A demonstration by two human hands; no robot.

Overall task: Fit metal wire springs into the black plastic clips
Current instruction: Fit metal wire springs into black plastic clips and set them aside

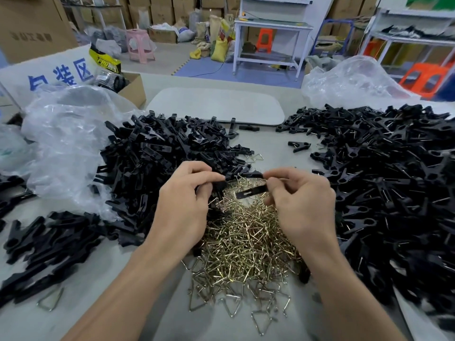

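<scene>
A: Fingers?
B: I see left hand [182,200] and right hand [302,205] pinching black clip parts [251,193] above the spring pile [246,242] on the counter [138,279].
A: Text?
B: Blue "装区" on the white sign [49,65].

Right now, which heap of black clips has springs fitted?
The right heap: wire shows in its clips; the left heap is bare plastic.

Hands: two, left hand [182,200] and right hand [302,203].
Clip pieces held: at least two, left piece [219,187], right piece [251,193].
Black clip heaps: three, left heap [167,153], right heap [394,180], near-left heap [49,237]; clips past counting.
Wire springs: one spring heap [246,242], uncountable; one stray spring [50,300].
Clear bags: at least two, left bag [69,134], right bag [352,80].
Stools: one pink stool [140,44]; two orange, far stool [264,40], right stool [424,78].
</scene>
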